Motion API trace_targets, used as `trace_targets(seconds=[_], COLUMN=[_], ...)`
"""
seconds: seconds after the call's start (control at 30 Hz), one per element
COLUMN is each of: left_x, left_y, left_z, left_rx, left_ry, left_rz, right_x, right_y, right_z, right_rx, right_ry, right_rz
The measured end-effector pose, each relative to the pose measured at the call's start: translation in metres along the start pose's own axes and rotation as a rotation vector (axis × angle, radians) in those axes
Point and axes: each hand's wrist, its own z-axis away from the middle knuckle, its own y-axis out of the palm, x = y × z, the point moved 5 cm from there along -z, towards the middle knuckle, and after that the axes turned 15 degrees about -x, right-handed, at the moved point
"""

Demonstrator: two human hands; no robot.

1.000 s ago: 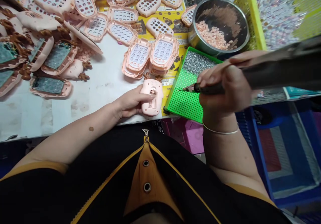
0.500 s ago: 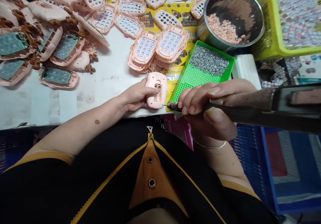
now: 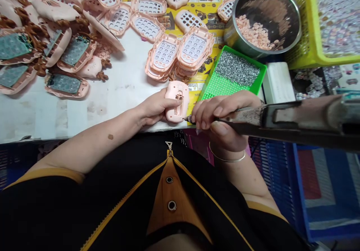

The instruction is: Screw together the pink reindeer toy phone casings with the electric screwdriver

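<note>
My left hand (image 3: 156, 108) is closed around a pink toy phone (image 3: 171, 110), thumb across its open battery bay. The toy's back faces up, with a speaker grille at the far end and screw holes near the corners. My right hand (image 3: 222, 118) grips a long dark electric screwdriver (image 3: 281, 121), lying nearly level. Its tip meets the toy's near right corner; whether a screw sits there is too small to tell. Just beyond the right hand lies a green tray (image 3: 206, 90) of small silver screws (image 3: 237, 68).
Pink shell halves with white keypads (image 3: 194, 48) are stacked past the toy. Shells with circuit boards (image 3: 63, 84) pile up at left. A steel bowl (image 3: 298, 30) of small pink parts and a yellow basket (image 3: 312, 52) stand at right. Blue crates (image 3: 300, 206) sit below.
The screwdriver and my right hand have moved slightly left, and the tip now reaches onto the toy phone's corner. My left hand keeps the same hold; the whole view has shifted a little.
</note>
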Motion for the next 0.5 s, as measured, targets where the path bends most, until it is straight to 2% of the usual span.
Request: trace_targets(seconds=[0.17,0.3,0.4,0.5], left_x=[0.0,0.0,0.0,0.0], left_y=[0.002,0.003,0.003,0.003], left_z=[-0.002,-0.001,-0.002,-0.003], left_rx=[0.018,-0.021,-0.043,-0.038], left_ry=[0.016,0.053,0.052,0.017], left_rz=[0.002,-0.029,-0.029,-0.01], right_x=[0.001,0.015,0.02,0.009], right_y=[0.003,-0.001,-0.017,-0.037], right_z=[0.002,-0.002,-0.014,-0.029], right_rx=[-0.023,-0.011,-0.045,-0.102], right_ry=[0.074,0.125,0.239,0.381], right_rz=[-0.008,0.001,0.127,0.304])
